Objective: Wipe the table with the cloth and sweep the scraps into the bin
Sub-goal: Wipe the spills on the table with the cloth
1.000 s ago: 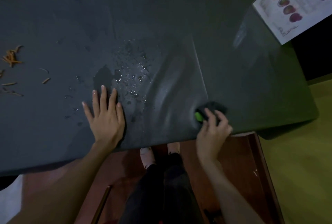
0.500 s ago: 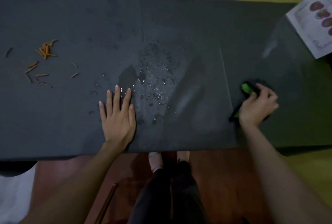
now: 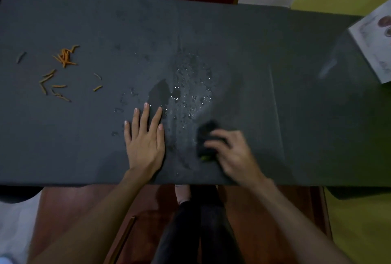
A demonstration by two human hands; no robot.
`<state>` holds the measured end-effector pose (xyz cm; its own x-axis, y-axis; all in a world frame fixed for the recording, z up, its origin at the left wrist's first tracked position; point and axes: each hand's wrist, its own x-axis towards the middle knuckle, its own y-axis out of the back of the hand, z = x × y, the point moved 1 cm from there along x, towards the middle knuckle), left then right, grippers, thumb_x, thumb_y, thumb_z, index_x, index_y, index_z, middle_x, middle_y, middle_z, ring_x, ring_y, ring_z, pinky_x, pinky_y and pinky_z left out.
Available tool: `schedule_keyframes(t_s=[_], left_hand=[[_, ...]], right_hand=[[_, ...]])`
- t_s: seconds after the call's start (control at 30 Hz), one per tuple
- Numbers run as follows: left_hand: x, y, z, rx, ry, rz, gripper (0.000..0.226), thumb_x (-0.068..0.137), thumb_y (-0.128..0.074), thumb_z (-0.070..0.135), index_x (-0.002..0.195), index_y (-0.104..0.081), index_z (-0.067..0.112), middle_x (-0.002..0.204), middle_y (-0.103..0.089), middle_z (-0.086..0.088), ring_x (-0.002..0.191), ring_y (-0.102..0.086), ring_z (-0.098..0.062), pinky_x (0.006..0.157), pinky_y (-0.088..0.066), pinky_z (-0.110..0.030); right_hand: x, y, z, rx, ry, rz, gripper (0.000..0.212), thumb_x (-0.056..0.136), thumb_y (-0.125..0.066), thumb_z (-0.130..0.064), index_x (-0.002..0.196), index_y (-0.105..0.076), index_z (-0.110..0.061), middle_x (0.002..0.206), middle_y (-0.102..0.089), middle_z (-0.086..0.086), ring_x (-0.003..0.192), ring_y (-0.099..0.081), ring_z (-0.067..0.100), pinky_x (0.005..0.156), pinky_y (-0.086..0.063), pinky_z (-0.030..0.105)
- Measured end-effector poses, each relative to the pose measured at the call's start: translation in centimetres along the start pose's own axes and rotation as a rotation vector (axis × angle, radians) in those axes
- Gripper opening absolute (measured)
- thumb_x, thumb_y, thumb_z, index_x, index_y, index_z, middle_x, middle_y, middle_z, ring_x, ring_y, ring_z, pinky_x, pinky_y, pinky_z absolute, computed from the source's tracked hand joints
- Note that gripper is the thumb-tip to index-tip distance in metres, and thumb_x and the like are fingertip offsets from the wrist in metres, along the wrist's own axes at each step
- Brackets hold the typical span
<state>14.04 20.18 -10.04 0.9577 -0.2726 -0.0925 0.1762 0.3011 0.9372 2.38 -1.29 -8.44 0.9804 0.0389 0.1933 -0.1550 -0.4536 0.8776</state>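
Dark grey and matte, the tabletop [image 3: 232, 37] carries a patch of water droplets [image 3: 188, 92] near its middle, a little toward the near edge. The right hand [image 3: 234, 153] sits just to the right of that patch, close to the near edge, its fingers curled over a dark cloth [image 3: 206, 136] with a sliver of green showing at its near side — the hand and cloth are motion-blurred, so how tightly the cloth is gripped is hard to read. The cloth lies under the fingers and to their left, pressed on the surface, at the wet patch's right margin.

The left hand [image 3: 146, 138] lies flat on the tabletop, fingers straight and slightly spread, holding nothing; its fingertips reach the left margin of the wet patch. So the water sits between the two hands, and the cloth hand is the one placed to take it: the spill lies to its left and slightly farther from the near edge.

The orange scraps [image 3: 61, 68] are scattered well apart from both hands, toward the left end of the tabletop, their thin lengths pointing every which way — the left hand is the nearer to them. No bin shows in this view, so where the scraps must go cannot be told. A printed sheet [image 3: 374, 37] lies at the far right corner.
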Motion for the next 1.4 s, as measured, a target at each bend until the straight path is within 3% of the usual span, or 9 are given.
schedule_keyframes(t_s=[0.17, 0.27, 0.53, 0.67, 0.83, 0.97, 1.13, 1.3, 1.4], left_hand=[[2.6, 0.4, 1.1, -0.003, 0.029, 0.021, 0.056, 0.102, -0.010, 0.043, 0.156, -0.018, 0.030, 0.166, -0.005, 0.006, 0.153, 0.005, -0.017, 0.122, 0.008, -0.044], [6.2, 0.4, 1.2, 0.023, -0.036, 0.036, 0.056, 0.103, -0.013, 0.040, 0.157, -0.019, 0.025, 0.166, -0.007, 0.003, 0.153, 0.004, -0.020, 0.122, 0.007, -0.045], [9.1, 0.0, 0.0, -0.004, -0.050, 0.050, 0.056, 0.104, -0.012, 0.039, 0.156, -0.023, 0.023, 0.165, -0.013, 0.003, 0.153, -0.004, -0.018, 0.123, 0.000, -0.040], [9.0, 0.3, 0.0, -0.011, -0.056, 0.055, 0.054, 0.104, -0.015, 0.038, 0.156, -0.024, 0.023, 0.164, -0.015, 0.003, 0.153, -0.005, -0.017, 0.123, -0.001, -0.040], [8.9, 0.0, 0.1, 0.022, -0.048, 0.065, 0.054, 0.105, -0.015, 0.038, 0.156, -0.022, 0.024, 0.164, -0.014, 0.004, 0.153, -0.003, -0.016, 0.123, 0.002, -0.037], [8.9, -0.1, -0.1, 0.033, -0.054, 0.069, 0.053, 0.106, -0.015, 0.038, 0.156, -0.023, 0.024, 0.164, -0.014, 0.005, 0.153, -0.002, -0.015, 0.123, 0.001, -0.037], [9.1, -0.3, -0.1, 0.028, -0.045, 0.075, 0.052, 0.106, -0.017, 0.036, 0.156, -0.024, 0.023, 0.164, -0.015, 0.005, 0.153, -0.003, -0.015, 0.124, -0.002, -0.039], [9.0, 0.4, 0.0, -0.072, -0.018, 0.072, 0.054, 0.104, -0.017, 0.032, 0.155, -0.026, 0.016, 0.163, -0.018, 0.006, 0.152, -0.006, -0.014, 0.123, 0.001, -0.032], [8.9, 0.9, 0.5, -0.133, 0.013, 0.069, 0.053, 0.104, -0.019, 0.030, 0.154, -0.028, 0.015, 0.162, -0.020, 0.006, 0.152, -0.008, -0.012, 0.123, 0.000, -0.030]], right_hand=[[5.4, 4.3, 11.6, -0.190, -0.908, 0.476, 0.032, 0.091, -0.055, -0.011, 0.122, -0.063, -0.011, 0.128, -0.053, 0.019, 0.116, -0.048, 0.041, 0.101, -0.030, 0.038], [11.3, 3.1, 13.1, -0.217, -1.072, 0.466, 0.034, 0.097, -0.051, -0.024, 0.130, -0.058, -0.019, 0.137, -0.047, 0.014, 0.119, -0.044, 0.038, 0.098, -0.028, 0.035], [10.8, -3.3, 0.2, -0.016, -0.036, -0.031, 0.032, 0.088, -0.061, -0.013, 0.118, -0.066, -0.021, 0.128, -0.057, 0.008, 0.099, -0.053, 0.033, 0.091, -0.043, 0.040], [6.7, -0.7, 2.0, 0.102, 0.298, -0.157, 0.029, 0.096, -0.049, -0.011, 0.116, -0.068, -0.021, 0.129, -0.060, 0.003, 0.094, -0.054, 0.027, 0.088, -0.045, 0.037], [12.1, 4.0, 13.6, -0.172, -0.503, 0.395, 0.036, 0.085, -0.054, -0.003, 0.117, -0.066, -0.015, 0.125, -0.059, 0.012, 0.114, -0.052, 0.034, 0.098, -0.035, 0.036], [19.9, 3.8, 16.5, -0.239, -0.965, 0.410, 0.033, 0.092, -0.050, -0.010, 0.122, -0.057, -0.021, 0.134, -0.048, 0.009, 0.116, -0.043, 0.038, 0.091, -0.039, 0.047], [24.6, -0.5, 10.1, -0.265, -0.505, 0.128, 0.043, 0.088, -0.050, -0.011, 0.127, -0.054, -0.029, 0.136, -0.046, 0.005, 0.114, -0.046, 0.034, 0.091, -0.036, 0.041], [14.9, -3.3, 0.4, -0.007, 0.103, -0.188, 0.043, 0.083, -0.044, -0.012, 0.120, -0.062, -0.024, 0.126, -0.057, 0.007, 0.091, -0.051, 0.031, 0.079, -0.045, 0.042], [13.1, -1.0, 4.0, 0.076, 0.216, -0.129, 0.039, 0.086, -0.049, -0.006, 0.117, -0.067, -0.021, 0.124, -0.060, 0.007, 0.096, -0.055, 0.031, 0.086, -0.047, 0.042]])
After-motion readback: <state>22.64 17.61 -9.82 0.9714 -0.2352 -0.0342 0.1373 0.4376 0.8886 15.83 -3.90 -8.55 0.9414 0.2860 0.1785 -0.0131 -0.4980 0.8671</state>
